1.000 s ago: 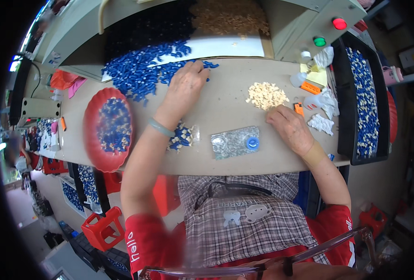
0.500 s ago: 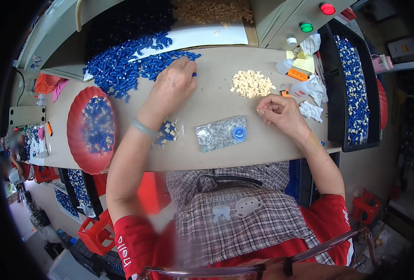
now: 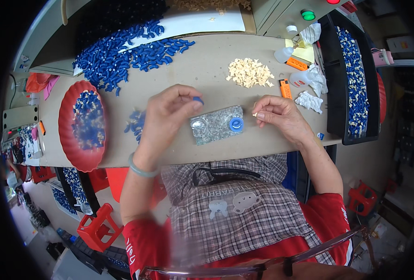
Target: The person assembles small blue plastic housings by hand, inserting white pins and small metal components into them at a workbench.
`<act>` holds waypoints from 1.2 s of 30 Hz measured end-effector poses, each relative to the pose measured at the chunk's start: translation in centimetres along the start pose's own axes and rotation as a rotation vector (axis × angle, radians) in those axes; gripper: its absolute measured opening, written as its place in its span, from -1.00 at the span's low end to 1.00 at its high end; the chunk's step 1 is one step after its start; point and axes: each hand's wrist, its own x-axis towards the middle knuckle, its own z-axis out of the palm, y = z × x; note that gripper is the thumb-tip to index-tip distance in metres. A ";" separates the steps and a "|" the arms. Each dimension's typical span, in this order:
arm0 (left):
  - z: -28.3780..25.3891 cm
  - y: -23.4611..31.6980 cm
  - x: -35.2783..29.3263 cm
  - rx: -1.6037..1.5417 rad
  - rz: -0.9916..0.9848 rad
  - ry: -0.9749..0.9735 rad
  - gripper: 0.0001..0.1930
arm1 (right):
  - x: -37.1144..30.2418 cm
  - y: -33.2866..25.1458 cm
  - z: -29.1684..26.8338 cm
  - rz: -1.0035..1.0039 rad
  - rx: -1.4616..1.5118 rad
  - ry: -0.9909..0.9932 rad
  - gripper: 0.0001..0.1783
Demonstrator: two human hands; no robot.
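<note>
My left hand (image 3: 169, 112) pinches a small curved blue plastic piece (image 3: 198, 100) between thumb and fingertips, just above the table. In my right hand (image 3: 279, 116) a tiny cream-coloured piece (image 3: 255, 114) sits between thumb and forefinger. Between the two hands lies a speckled grey slab (image 3: 216, 122) with a blue ring (image 3: 236, 124) at its right end and a clear round cup (image 3: 199, 128) at its left. A heap of cream pieces (image 3: 250, 73) is beyond my right hand. Loose blue pieces (image 3: 155, 53) spread over the far left of the table.
At the left stands a red scalloped tray (image 3: 66, 135) with blue and cream pieces. A black bin (image 3: 336, 93) of such pieces borders the right. Orange glue tubes (image 3: 285, 88), small white bottles (image 3: 300, 78) and crumpled tissue (image 3: 308, 101) lie at the right.
My left hand has drawn back from the blue heap toward the slab, now with a blue piece in its fingertips. My right hand stays near the slab, still pinching.
</note>
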 end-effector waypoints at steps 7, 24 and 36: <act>0.9 -1.6 -2.9 -0.088 0.005 0.028 -0.86 | -0.1 -0.4 0.9 0.059 -0.026 -0.033 -0.88; 1.2 -2.0 -4.8 -0.142 0.021 0.019 -0.85 | 0.9 -1.9 2.5 0.172 -0.235 -0.023 -0.69; 3.2 -1.8 -5.1 -0.267 -0.092 -0.077 -0.82 | 0.1 -2.2 2.3 0.191 -0.006 -0.005 -0.66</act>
